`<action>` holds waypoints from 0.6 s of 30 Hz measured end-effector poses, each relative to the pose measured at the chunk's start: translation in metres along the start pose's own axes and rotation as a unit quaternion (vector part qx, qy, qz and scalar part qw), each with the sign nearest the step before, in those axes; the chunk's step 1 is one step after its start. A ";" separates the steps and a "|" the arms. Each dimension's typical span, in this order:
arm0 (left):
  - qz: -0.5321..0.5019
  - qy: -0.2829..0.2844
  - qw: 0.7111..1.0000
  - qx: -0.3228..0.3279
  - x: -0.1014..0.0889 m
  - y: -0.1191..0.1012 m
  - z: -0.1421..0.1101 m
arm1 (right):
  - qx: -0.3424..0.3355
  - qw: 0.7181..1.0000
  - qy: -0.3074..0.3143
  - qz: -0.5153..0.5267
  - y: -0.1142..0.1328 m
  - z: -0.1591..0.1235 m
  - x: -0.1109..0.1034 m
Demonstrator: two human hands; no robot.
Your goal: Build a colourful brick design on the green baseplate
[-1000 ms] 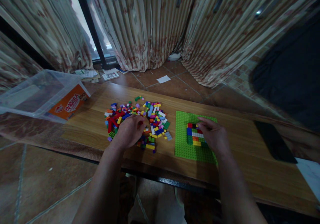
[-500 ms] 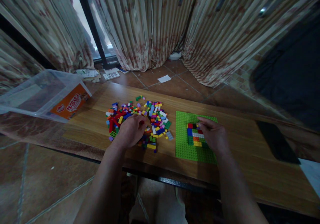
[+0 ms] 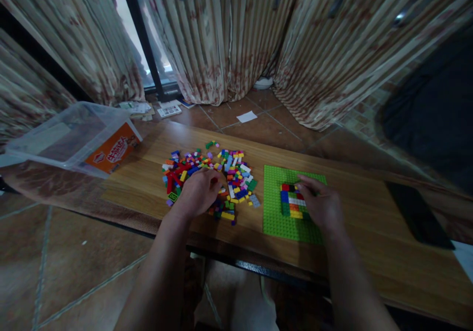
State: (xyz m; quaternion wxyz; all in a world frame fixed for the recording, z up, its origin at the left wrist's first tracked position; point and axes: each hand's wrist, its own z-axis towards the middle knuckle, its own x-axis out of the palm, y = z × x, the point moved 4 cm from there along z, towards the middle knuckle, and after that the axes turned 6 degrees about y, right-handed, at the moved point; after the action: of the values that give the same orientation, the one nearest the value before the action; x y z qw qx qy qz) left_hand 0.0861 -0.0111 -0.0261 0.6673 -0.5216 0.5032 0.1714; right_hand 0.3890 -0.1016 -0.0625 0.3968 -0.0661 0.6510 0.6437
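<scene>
My left hand hovers over the near part of a pile of loose toy bricks. Its fingers are curled together, and whatever they may hold is hidden. On the right lies a green studded baseplate. A block of coloured bricks is set on it, with blue, red, white, orange and yellow rows. My right hand covers the right side of this block. Its thumb and fingers pinch at the block's top edge; any piece between them is too small to make out.
A clear plastic box with an orange label stands at the table's left end. A dark flat object lies to the right on the wooden table, beside a white sheet. Curtains hang beyond.
The whole view has shifted slightly, so everything appears a little farther right. Against the table, both hands stay nearly where they were, the right one still at the brick block.
</scene>
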 end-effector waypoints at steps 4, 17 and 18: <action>-0.003 -0.004 1.000 0.005 0.002 0.002 -0.001 | -0.041 0.996 -0.082 -0.006 0.018 -0.003 -0.006; 0.012 -0.014 1.000 0.008 0.002 0.003 -0.003 | -0.239 0.947 0.189 -0.098 0.085 -0.052 0.064; 0.012 -0.015 1.000 0.008 0.002 0.003 -0.003 | -0.241 0.945 0.190 -0.110 0.084 -0.051 0.066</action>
State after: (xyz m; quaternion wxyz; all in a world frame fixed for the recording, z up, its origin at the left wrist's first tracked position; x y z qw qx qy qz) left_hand 0.0832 -0.0133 -0.0294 0.6764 -0.5077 0.5011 0.1833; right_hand 0.2722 -0.1056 -0.0432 0.3060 -0.3521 0.5285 0.7093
